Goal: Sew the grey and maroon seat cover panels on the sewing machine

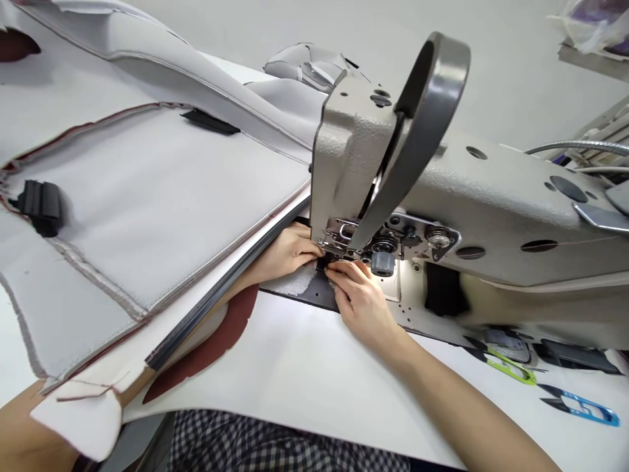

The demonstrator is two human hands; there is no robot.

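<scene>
Technique: feeding the grey cover panel (162,216) well is meaning keeping its dark edge strip (221,295) flat and straight under the sewing machine (393,190) needle.
Left hand (287,252): lying far-left of the needle, fingers together, pressing the strip.
Right hand (361,305): reaching in from the near right, fingertips pinching the strip.

Sewing machine (491,196) matt grey metal; cover (162,203) textured grey cloth; table (304,373) smooth white
</scene>
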